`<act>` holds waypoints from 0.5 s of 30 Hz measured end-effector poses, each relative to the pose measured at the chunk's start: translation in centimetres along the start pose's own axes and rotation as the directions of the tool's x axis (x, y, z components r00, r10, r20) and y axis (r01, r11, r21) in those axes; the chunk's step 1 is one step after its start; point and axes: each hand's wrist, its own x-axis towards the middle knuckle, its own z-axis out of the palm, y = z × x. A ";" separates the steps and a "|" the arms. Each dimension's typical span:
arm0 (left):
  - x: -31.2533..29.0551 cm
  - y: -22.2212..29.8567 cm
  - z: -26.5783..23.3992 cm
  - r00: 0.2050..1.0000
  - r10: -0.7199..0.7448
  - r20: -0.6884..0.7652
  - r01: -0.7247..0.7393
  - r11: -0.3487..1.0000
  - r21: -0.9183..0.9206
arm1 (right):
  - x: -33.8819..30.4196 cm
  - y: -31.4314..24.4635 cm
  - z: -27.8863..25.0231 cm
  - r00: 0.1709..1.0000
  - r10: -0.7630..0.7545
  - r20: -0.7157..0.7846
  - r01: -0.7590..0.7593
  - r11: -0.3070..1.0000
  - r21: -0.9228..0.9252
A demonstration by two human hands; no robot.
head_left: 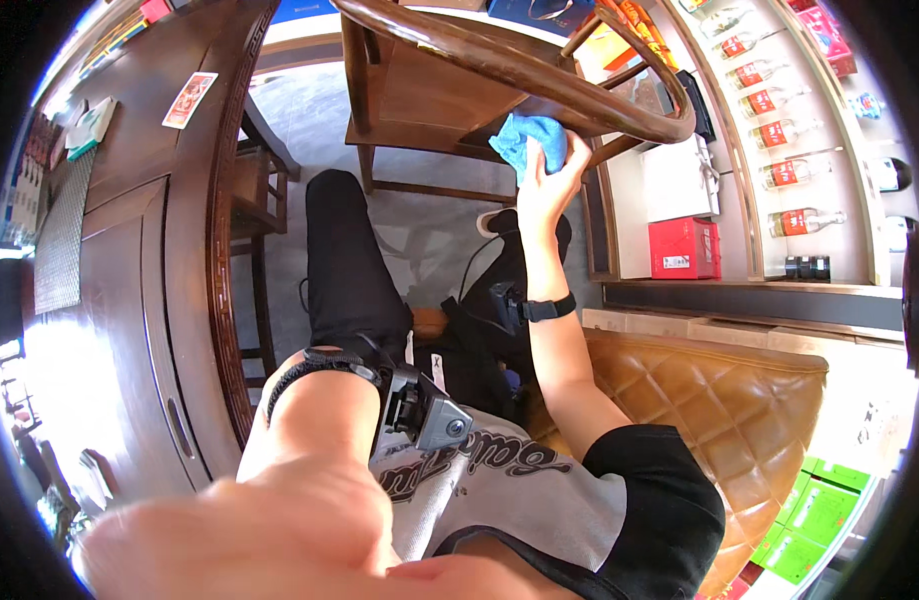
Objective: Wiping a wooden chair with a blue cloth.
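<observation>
From my head, the fisheye camera looks down over my legs point(349, 260). My left hand point(239, 530) looms close; the chair point(434, 95) sits farther off.

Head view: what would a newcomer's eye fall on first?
The bright blue cloth stands out in the right hand, by the brown wooden chair at top centre. The left hand looms large and blurred at lower left, and tan quilted upholstery spreads at lower right.
</observation>
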 end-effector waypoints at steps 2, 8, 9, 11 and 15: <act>-1.0 0.1 0.5 0.986 -0.060 -0.158 0.069 0.996 0.054 | 0.1 0.4 0.0 0.998 0.052 -0.019 -0.052 0.999 -0.010; 1.7 2.2 -1.7 0.978 -0.075 0.196 0.056 0.993 0.101 | -0.3 1.6 0.0 0.985 0.125 0.118 -0.125 0.992 -0.006; 3.2 2.2 -1.9 0.924 -0.039 0.382 0.014 0.998 0.066 | -0.3 2.7 -0.7 0.981 0.155 0.118 -0.152 0.988 -0.035; 2.2 -0.1 0.6 0.956 0.291 -0.016 -0.292 0.956 -0.022 | -1.0 3.5 0.1 0.977 0.186 0.104 -0.187 0.982 -0.005; -0.9 -1.7 -5.7 0.596 0.738 0.316 -0.801 0.522 0.293 | -1.3 1.2 1.3 0.968 0.215 0.130 -0.222 0.974 0.044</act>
